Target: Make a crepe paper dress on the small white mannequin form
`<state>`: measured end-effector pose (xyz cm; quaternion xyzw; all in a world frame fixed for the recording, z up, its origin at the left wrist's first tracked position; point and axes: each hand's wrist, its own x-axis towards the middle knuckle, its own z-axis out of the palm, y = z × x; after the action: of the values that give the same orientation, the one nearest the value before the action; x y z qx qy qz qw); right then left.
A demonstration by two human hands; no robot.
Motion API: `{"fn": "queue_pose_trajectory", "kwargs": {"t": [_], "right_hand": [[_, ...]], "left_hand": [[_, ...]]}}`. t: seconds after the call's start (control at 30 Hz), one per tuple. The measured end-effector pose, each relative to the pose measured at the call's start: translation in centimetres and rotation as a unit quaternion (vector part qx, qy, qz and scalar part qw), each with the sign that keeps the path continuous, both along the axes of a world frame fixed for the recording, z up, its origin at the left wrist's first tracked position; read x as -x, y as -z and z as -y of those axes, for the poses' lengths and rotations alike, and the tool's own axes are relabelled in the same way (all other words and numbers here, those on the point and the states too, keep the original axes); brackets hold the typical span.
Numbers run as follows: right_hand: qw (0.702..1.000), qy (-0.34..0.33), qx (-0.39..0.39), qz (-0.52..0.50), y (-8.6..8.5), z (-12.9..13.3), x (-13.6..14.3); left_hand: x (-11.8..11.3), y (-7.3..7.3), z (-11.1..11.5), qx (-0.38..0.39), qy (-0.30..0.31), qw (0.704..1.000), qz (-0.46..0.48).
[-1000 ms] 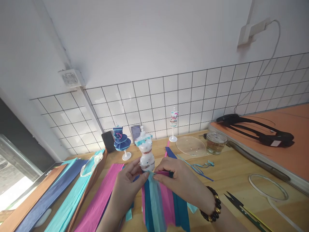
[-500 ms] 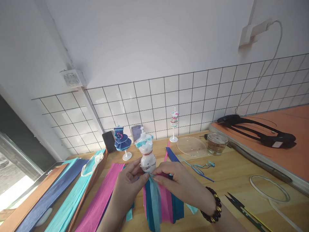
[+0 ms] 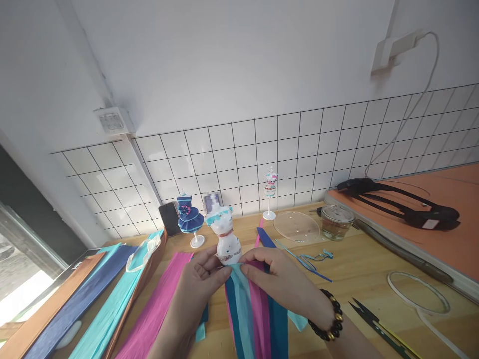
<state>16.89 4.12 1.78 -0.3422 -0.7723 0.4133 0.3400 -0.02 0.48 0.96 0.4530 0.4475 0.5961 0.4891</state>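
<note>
A small white mannequin (image 3: pixel 228 242) with turquoise scraps round its top leans a little to the left in front of me. Strips of teal, light blue and pink paper (image 3: pixel 243 314) hang from its lower edge. My left hand (image 3: pixel 200 279) pinches the strips' top edge at the mannequin's left side, its fingers partly behind the form. On the right, my right hand (image 3: pixel 271 274) pinches the same top edge between thumb and fingers. A bead bracelet circles my right wrist.
Behind stand a mannequin in a blue dress (image 3: pixel 189 217) and a bare one (image 3: pixel 270 187). Coloured paper strips (image 3: pixel 112 299) lie at the left. Toward the right are a glass bowl (image 3: pixel 337 222), a clear disc (image 3: pixel 297 227), snips (image 3: pixel 377 324) and a tape roll (image 3: pixel 417 292).
The mannequin has tilted further left. My right hand's thumb and fingers have shifted slightly right along the top edge, and the light blue strip is spread flatter.
</note>
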Motion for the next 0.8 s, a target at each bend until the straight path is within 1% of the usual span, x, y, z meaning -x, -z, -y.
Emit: {"fn": "queue_pose_trajectory", "kwargs": {"t": [0.2,0.37,0.6,0.8], "right_hand": [[1.0,0.009,0.019,0.0,0.08,-0.12,0.07],[1.0,0.009,0.024,-0.011,-0.25,0.02,0.09],[0.999,0.02,0.03,-0.029,-0.27,0.19,0.17],[1.0,0.022,0.021,0.008,-0.22,0.22,0.03]], "left_hand": [[0.07,0.05,-0.04,0.003,0.01,1.0,-0.001],[-0.02,-0.1,0.05,0.002,0.012,1.0,0.001],[-0.13,-0.19,0.08,-0.007,-0.007,1.0,-0.017],[-0.22,-0.14,0.03,-0.014,-0.015,0.999,-0.034]]}}
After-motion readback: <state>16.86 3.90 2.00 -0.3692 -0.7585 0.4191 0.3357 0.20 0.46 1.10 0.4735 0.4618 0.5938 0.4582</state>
